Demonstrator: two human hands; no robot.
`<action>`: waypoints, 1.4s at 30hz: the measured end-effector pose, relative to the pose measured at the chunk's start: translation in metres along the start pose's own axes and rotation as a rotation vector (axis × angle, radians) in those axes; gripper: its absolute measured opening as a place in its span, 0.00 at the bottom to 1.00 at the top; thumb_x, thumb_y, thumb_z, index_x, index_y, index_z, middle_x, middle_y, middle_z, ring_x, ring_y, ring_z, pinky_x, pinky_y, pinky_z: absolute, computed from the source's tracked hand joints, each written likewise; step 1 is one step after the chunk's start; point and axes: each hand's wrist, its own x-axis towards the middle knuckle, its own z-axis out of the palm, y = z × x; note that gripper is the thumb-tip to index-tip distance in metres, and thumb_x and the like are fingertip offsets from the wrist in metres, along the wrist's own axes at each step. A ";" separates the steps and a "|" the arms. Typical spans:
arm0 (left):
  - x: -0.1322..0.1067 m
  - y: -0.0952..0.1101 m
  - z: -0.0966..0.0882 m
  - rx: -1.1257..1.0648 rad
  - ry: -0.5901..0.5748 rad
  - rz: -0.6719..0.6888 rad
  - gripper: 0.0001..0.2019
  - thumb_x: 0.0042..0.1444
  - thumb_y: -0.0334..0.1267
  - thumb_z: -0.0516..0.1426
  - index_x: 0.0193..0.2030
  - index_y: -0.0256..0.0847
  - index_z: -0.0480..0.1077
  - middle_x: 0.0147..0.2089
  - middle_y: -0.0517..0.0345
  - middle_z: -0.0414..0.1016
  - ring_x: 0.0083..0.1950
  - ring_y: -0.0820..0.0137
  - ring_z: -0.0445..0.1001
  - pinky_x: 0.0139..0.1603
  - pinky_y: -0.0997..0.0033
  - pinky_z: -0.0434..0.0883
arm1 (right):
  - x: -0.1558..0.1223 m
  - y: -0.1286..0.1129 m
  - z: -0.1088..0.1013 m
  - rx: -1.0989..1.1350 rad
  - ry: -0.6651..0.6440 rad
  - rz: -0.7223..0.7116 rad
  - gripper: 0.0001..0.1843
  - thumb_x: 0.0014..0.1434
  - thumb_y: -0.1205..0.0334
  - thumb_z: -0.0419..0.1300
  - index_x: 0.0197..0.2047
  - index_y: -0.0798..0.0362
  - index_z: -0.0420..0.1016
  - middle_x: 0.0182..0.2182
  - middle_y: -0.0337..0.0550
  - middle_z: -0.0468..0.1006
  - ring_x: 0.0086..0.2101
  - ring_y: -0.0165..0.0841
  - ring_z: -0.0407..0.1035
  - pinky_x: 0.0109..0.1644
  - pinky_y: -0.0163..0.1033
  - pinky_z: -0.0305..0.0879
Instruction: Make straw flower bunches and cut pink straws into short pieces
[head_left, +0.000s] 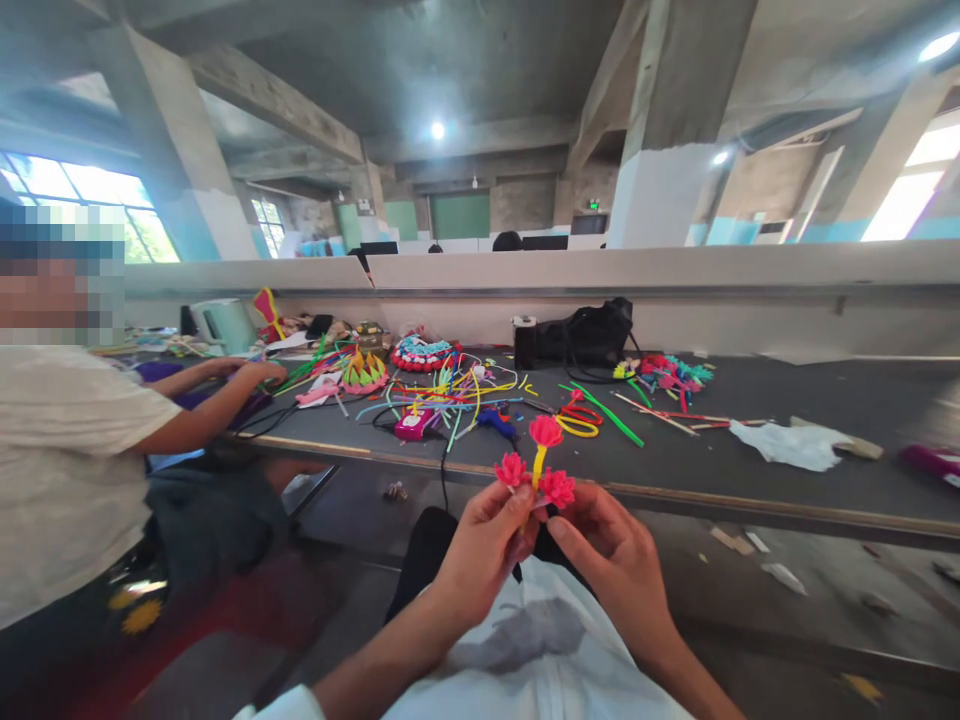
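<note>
Over my lap, in front of the table's edge, my left hand (491, 535) pinches the base of a small bunch of pink pipe-cleaner flowers (546, 431). One bloom stands upright on a yellow stem (539, 466); two others sit lower, one on each side. My right hand (611, 535) is closed at the lower right bloom, thumb and fingers together at the stems. The fingers cover most of the lower stems, so their joining point is hidden. Beyond the flowers lie yellow-handled scissors (579, 424) and a blue glue gun (497, 421) on the dark table (720, 480).
Loose coloured pipe cleaners (442, 392) spread across the table. A pink device (413, 424), a black bag (589, 335), a heap of coloured flowers (675, 375) and white plastic (791, 443) lie around. A co-worker (71, 450) sits at the left, arms over the table. A low partition (675, 275) runs behind.
</note>
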 end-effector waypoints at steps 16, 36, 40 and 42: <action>-0.010 -0.009 -0.011 0.101 0.028 -0.005 0.14 0.48 0.43 0.65 0.28 0.35 0.69 0.20 0.67 0.57 0.21 0.82 0.47 0.22 0.75 0.44 | -0.008 0.005 0.008 0.196 -0.082 0.146 0.20 0.56 0.54 0.64 0.50 0.52 0.71 0.39 0.47 0.78 0.36 0.37 0.71 0.36 0.38 0.69; -0.015 -0.019 -0.016 0.077 -0.099 -0.111 0.14 0.53 0.43 0.63 0.28 0.35 0.66 0.18 0.69 0.52 0.19 0.82 0.47 0.22 0.75 0.43 | -0.019 0.016 0.003 0.109 -0.004 -0.088 0.09 0.57 0.62 0.65 0.43 0.46 0.77 0.29 0.35 0.72 0.26 0.27 0.64 0.28 0.30 0.63; -0.015 -0.021 -0.017 0.075 -0.115 -0.115 0.13 0.52 0.42 0.63 0.28 0.35 0.67 0.19 0.68 0.54 0.20 0.82 0.48 0.21 0.75 0.44 | -0.020 0.020 0.005 0.105 0.050 -0.134 0.07 0.57 0.64 0.65 0.41 0.46 0.78 0.26 0.34 0.71 0.25 0.26 0.63 0.27 0.29 0.62; -0.015 -0.021 -0.017 0.077 -0.092 -0.116 0.13 0.51 0.41 0.64 0.29 0.34 0.68 0.20 0.68 0.55 0.20 0.83 0.48 0.21 0.76 0.44 | -0.021 0.022 0.007 0.113 0.064 -0.157 0.06 0.57 0.64 0.65 0.40 0.47 0.79 0.25 0.34 0.70 0.25 0.26 0.62 0.26 0.29 0.61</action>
